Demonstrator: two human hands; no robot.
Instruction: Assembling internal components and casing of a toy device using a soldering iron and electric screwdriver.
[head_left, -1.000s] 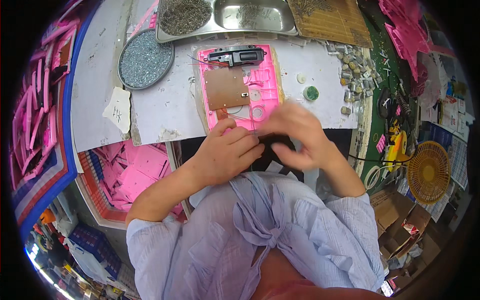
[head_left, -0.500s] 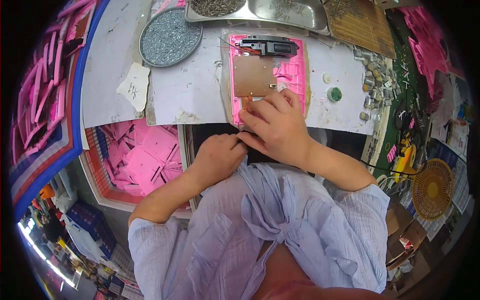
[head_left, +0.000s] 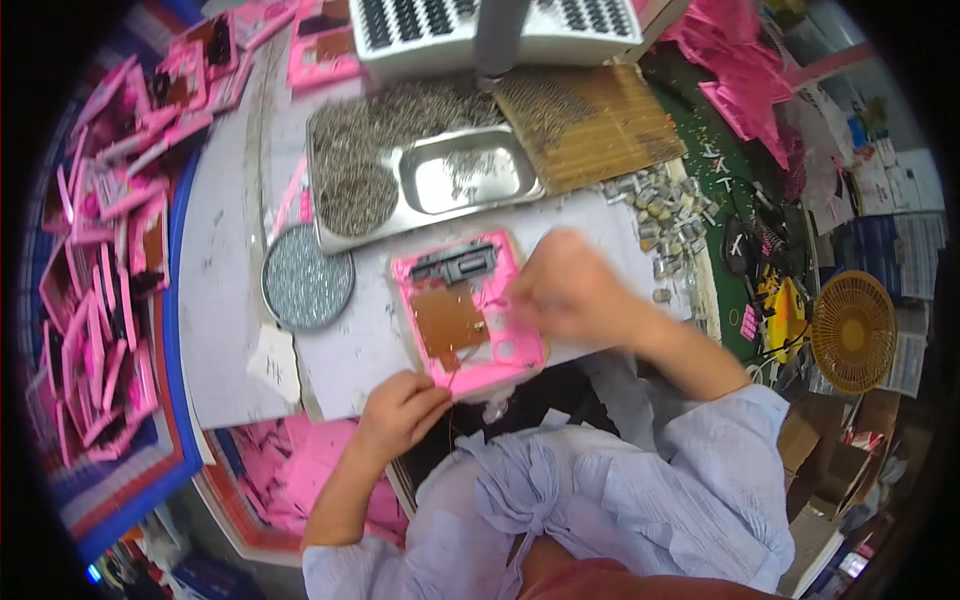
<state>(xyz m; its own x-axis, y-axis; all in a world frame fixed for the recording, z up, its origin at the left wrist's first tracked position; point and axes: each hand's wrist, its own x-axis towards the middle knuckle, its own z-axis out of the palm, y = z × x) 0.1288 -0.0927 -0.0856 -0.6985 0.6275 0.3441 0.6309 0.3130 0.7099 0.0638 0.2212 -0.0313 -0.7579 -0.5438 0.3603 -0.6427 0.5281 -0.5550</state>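
A pink plastic casing [head_left: 487,378] lies open on the white-covered bench, with a brown circuit board [head_left: 447,318] and a black-grey mechanism [head_left: 455,264] in it. At its near left corner my left hand [head_left: 398,415] is closed, thumb and finger pinched on a thin orange wire [head_left: 451,408] that comes off the board's near end. My right hand [head_left: 572,290] is over the casing's right side, smeared by motion. Its fingers are too blurred to show what they hold, if anything.
A round tray of small silvery parts [head_left: 308,277] stands left of the casing. Beyond are a steel tray [head_left: 468,172] of screws, brown cardboard [head_left: 590,125] and small metal cylinders [head_left: 665,215]. Pink casings [head_left: 100,350] pile up far left; a crate [head_left: 225,490] of pink pieces sits below the bench.
The view has shifted, showing more of the bench's far side. My hands have parted: the right has lifted away to the casing's right side, while the left stays at the near edge.
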